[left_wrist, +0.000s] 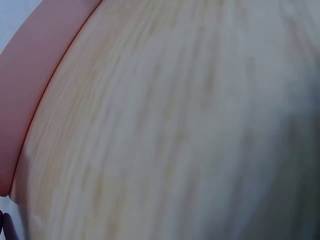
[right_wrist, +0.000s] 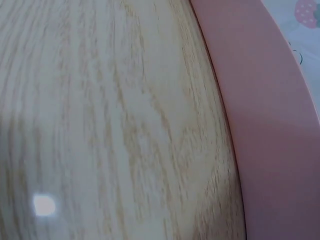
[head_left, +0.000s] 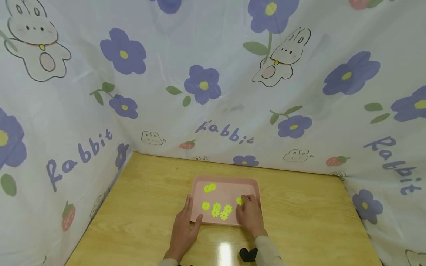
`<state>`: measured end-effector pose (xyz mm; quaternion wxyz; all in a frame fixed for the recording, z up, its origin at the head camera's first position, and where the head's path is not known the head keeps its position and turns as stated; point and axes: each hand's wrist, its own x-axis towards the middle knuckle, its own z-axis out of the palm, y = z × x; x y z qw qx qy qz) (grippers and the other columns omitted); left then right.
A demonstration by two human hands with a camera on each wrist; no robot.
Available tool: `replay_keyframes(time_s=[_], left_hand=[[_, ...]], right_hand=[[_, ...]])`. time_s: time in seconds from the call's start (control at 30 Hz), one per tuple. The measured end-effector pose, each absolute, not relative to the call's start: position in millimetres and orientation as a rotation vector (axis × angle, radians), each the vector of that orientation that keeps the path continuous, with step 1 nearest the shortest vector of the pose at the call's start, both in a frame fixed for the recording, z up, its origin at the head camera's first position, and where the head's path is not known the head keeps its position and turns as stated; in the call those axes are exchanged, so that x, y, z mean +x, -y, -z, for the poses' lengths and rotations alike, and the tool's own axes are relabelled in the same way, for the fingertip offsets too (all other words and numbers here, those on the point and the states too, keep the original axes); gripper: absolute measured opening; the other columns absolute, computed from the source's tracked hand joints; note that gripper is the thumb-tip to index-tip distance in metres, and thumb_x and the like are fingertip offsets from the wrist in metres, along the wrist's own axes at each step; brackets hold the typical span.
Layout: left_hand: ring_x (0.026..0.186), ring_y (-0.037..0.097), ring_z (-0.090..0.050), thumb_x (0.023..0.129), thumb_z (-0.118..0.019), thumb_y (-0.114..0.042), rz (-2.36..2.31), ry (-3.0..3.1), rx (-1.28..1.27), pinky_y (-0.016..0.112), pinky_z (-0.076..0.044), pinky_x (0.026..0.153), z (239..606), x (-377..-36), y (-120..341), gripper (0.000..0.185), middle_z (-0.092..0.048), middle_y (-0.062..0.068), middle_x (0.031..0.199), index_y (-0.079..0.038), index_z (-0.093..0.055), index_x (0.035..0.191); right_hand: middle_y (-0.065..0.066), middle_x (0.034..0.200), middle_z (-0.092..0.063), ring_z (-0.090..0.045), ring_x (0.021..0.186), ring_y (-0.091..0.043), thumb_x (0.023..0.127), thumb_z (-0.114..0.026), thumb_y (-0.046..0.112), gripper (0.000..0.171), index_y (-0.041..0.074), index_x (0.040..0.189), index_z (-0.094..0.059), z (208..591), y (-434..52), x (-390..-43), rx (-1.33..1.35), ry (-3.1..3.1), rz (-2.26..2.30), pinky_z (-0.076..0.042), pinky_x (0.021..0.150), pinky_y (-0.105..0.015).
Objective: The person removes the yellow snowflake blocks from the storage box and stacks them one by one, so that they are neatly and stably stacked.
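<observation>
Fingers of both hands rest at the near end of a pink tray [head_left: 229, 180] holding yellow-green flower pieces.

Left hand [head_left: 184, 229] lies flat and relaxed on the wooden table [head_left: 139, 207], straight fingers against the tray's near-left corner, thumb along its near edge. Right hand [head_left: 250, 215] reaches over the tray's near-right corner, fingers bent down onto one flower piece [head_left: 239, 200]; whether they pinch it or only press it cannot be told. Four more flowers [head_left: 217, 210] cluster near the near edge, two [head_left: 209, 187] toward the far edge.
</observation>
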<state>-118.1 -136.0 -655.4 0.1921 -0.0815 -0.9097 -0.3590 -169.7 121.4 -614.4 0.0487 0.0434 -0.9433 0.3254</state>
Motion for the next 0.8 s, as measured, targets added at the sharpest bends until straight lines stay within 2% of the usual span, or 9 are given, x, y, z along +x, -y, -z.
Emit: replay_keyframes(time_s=[0.23,0.4,0.63,0.8], left_hand=[[0.144,0.032,-0.045,0.102,-0.066,-0.035,1.031,2.568,-0.197,0.059,-0.043,0.109,654.1,-120.1,135.1,0.077,-0.031,0.012,0.168,-0.006,-0.03,0.163],[0.144,0.034,-0.045,0.102,-0.066,-0.033,1.028,2.574,-0.203,0.061,-0.042,0.108,653.7,-119.5,133.3,0.076,-0.029,0.012,0.168,-0.005,-0.03,0.163],[0.143,0.034,-0.046,0.102,-0.067,-0.03,1.007,2.558,-0.204,0.061,-0.044,0.106,652.8,-120.1,132.3,0.074,-0.033,0.013,0.167,-0.005,-0.032,0.162],[0.141,0.034,-0.048,0.102,-0.067,-0.031,1.003,2.559,-0.199,0.061,-0.045,0.106,652.7,-120.2,132.2,0.074,-0.034,0.012,0.166,-0.005,-0.032,0.162]], right_hand=[[-0.022,0.126,-0.059,-0.063,0.097,-0.027,0.098,-0.068,0.012,0.036,-0.007,0.128,-0.067,615.8,-120.2,-173.0,0.068,2.882,-1.008,-0.057,0.087,-0.046],[-0.02,0.124,-0.06,-0.059,0.088,-0.021,0.097,-0.069,0.013,0.035,-0.004,0.127,-0.067,616.6,-120.5,-173.1,0.018,2.9,-1.035,-0.056,0.081,-0.042],[-0.009,0.103,-0.06,-0.05,0.071,-0.014,0.095,-0.071,0.013,0.036,-0.001,0.128,-0.065,614.5,-121.2,-174.8,-0.006,2.896,-1.091,-0.047,0.065,-0.033],[-0.003,0.089,-0.057,-0.049,0.069,-0.014,0.092,-0.071,0.011,0.034,0.004,0.126,-0.067,614.8,-121.9,-174.5,-0.005,2.88,-1.114,-0.045,0.063,-0.031]])
